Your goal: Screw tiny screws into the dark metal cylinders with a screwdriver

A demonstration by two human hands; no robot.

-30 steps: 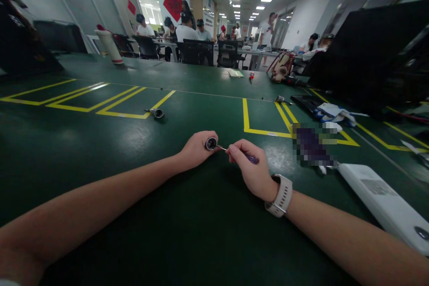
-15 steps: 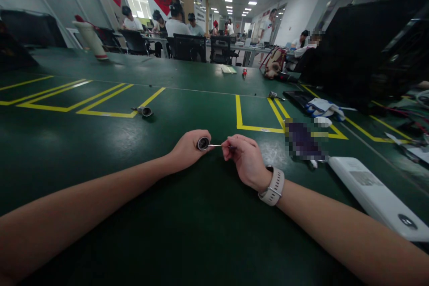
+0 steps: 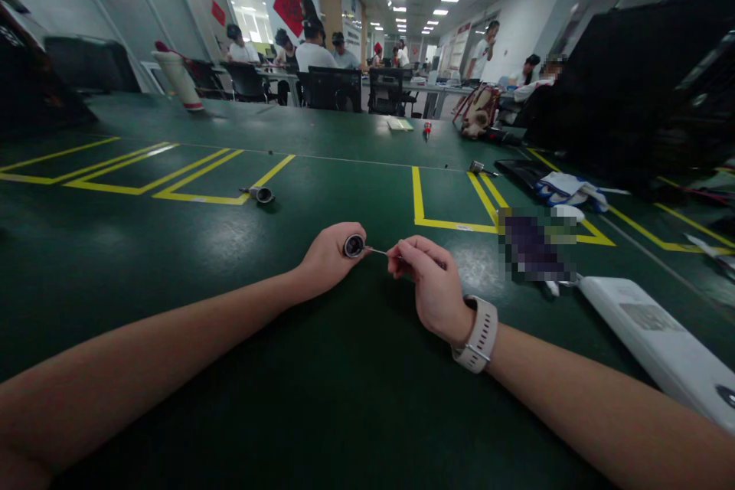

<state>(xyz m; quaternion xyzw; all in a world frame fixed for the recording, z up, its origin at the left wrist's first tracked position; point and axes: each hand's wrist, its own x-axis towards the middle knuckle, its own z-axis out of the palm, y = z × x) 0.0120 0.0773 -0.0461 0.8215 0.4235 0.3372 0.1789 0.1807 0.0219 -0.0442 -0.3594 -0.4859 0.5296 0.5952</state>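
My left hand [image 3: 328, 260] is closed around a small dark metal part with a round, cup-like opening [image 3: 354, 246], which faces me. My right hand [image 3: 432, 279], wearing a pale watch strap, pinches a thin metal rod [image 3: 377, 250]. The rod's far end meets the side of the round part by my left fingers; whether it enters the part cannot be made out. My right fingers hide most of the rod's other end. A similar cup-shaped metal part with a stem [image 3: 263, 195] lies farther forward on the green table [image 3: 321, 390].
Yellow tape [image 3: 459, 227] marks boxes on the table. To the right lie a white elongated device [image 3: 648, 337], a blurred dark object [image 3: 531, 245], a white-and-blue glove [image 3: 568, 190] and another metal part [image 3: 476, 167]. A red screwdriver [image 3: 427, 130] lies farther back. People sit beyond.
The view has shifted slightly, so the scene sits farther right. My right hand has drawn a little away from my left, and the rod now slopes. Both hands keep their grip.
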